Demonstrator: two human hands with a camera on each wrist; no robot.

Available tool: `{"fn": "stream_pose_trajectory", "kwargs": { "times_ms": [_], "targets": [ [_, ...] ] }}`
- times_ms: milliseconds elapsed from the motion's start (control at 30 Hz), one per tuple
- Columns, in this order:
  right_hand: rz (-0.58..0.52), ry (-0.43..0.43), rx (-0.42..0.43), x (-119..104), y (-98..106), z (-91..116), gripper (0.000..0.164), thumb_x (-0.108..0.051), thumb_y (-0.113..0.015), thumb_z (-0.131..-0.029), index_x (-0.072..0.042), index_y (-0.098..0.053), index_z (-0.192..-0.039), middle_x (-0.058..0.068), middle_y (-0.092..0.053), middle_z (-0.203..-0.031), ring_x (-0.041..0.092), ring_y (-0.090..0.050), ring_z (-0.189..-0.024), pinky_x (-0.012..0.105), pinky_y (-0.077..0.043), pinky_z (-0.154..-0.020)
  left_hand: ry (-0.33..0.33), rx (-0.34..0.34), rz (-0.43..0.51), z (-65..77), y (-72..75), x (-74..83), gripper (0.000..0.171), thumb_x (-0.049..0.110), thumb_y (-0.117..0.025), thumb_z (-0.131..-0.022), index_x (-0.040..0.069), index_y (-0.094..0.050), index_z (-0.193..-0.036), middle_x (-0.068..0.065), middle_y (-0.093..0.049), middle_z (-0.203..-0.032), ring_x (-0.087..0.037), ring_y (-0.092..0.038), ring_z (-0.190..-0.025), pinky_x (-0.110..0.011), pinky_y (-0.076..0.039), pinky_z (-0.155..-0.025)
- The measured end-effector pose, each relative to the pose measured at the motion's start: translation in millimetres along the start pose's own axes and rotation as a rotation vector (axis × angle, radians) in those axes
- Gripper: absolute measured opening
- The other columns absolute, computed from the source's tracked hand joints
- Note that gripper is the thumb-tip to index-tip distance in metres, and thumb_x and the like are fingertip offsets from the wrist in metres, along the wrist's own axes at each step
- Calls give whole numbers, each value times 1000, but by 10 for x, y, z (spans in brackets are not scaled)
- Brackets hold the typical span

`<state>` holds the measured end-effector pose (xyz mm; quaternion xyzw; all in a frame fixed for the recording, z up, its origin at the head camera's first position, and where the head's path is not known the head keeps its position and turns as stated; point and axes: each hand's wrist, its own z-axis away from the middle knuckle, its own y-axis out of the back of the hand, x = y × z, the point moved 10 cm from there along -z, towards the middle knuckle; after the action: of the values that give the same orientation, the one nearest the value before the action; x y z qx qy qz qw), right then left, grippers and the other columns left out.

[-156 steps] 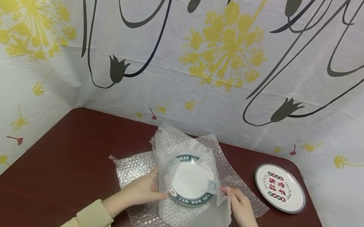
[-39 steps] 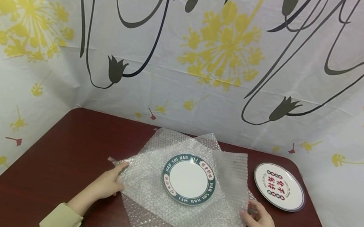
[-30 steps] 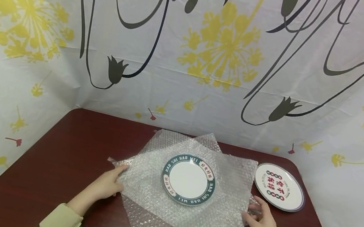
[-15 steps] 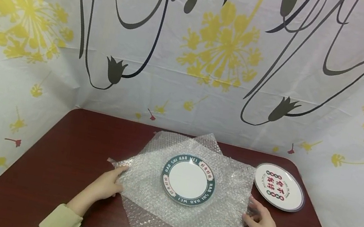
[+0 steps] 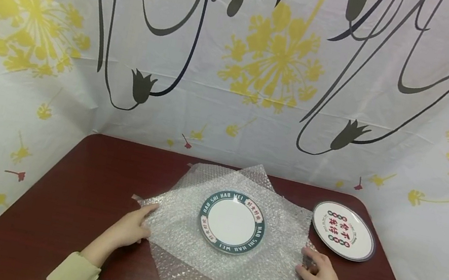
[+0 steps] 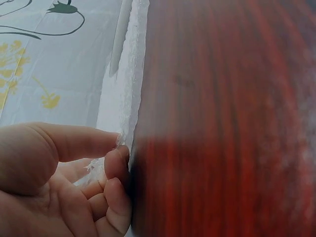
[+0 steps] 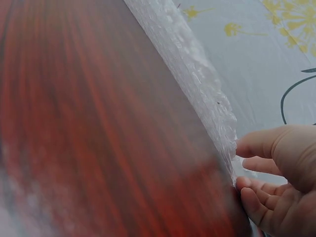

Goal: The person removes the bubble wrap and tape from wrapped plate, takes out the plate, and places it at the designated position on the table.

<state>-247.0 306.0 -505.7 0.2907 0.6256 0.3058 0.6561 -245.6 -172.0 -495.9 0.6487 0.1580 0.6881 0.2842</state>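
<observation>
In the head view, a white plate with a dark green lettered rim [image 5: 232, 222] lies on the top sheet of bubble wrap [image 5: 274, 269], which is spread nearly flat. More bubble wrap [image 5: 200, 276] shows underneath at an angle. My left hand [image 5: 130, 227] is at the left edge; in the left wrist view its thumb and fingers [image 6: 116, 160] pinch the bubble wrap's edge. At the right edge, my right hand [image 5: 323, 276] has thumb and curled fingers about the wrap, and the right wrist view shows the wrap's edge [image 7: 217, 118] between them.
A second white plate [image 5: 343, 231], with red and green print and a dark rim line, lies at the right back of the dark red table [image 5: 58, 211]. A patterned white cloth [image 5: 201, 121] hangs behind and along the sides.
Since the oldest frame, the wrap folded over the green-rimmed plate has been opened out and both hands have moved apart. Lately, the wrap's upper right corner has settled towards me.
</observation>
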Motion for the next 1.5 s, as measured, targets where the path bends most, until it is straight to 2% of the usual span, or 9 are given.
{"fn": "stream_pose_trajectory", "kwargs": {
  "times_ms": [300, 600, 833, 1500],
  "targets": [
    [6, -4, -4, -14, -5, 0, 51, -21, -70, -86, -1, -56, -131, 24, -42, -129, 19, -51, -79, 32, -44, -62, -39, -22, 0, -11, -23, 12, 74, -9, -52, -74, 4, -38, -146, 2, -40, -49, -10, -39, -41, -26, -37, -42],
    [41, 6, -11, -50, -9, -14, 54, -26, -70, -86, 1, -56, -130, 26, -41, -128, 18, -51, -77, 33, -43, -61, -19, -15, 0, -11, -24, 3, 73, -10, -52, -74, 3, -41, -144, -1, -44, -51, -12, -39, -42, -27, -36, -41],
    [75, 19, -10, -94, -9, -18, 54, -24, -71, -85, 2, -56, -130, 26, -42, -127, 19, -49, -77, 32, -41, -60, -3, -25, -14, -22, -31, -6, 70, -10, -53, -74, 1, -42, -143, -2, -47, -52, -11, -40, -41, -27, -36, -42],
    [97, 23, -26, -129, -5, -35, 56, -24, -74, -83, 4, -57, -128, 24, -44, -122, 20, -47, -77, 33, -39, -59, -3, -27, -25, -51, -29, 11, 69, -9, -53, -70, -3, -47, -139, -1, -44, -49, -13, -42, -38, -29, -39, -42]
  ]
}}
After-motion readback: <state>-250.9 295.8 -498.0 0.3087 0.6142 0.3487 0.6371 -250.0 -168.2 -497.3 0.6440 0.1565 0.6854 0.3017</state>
